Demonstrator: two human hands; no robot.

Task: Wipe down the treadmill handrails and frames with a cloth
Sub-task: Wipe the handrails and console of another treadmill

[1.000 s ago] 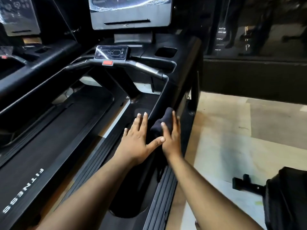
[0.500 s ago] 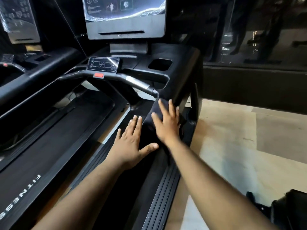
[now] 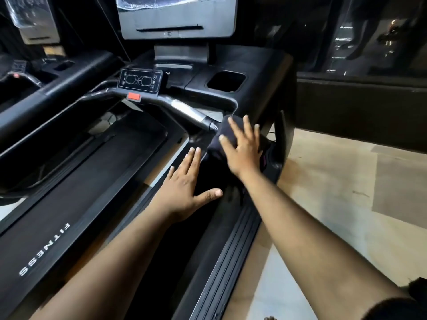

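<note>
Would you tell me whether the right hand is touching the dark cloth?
Touching: the head view shows the right hand pressed flat on the cloth.

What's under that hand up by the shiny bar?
Under the right hand is a dark cloth, pressed on the treadmill's side handrail. The rail beneath the cloth is covered, so its surface cannot be seen.

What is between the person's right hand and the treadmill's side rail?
In the head view, a dark cloth lies under the right hand, pressed flat-fingered onto the black side handrail.
</note>
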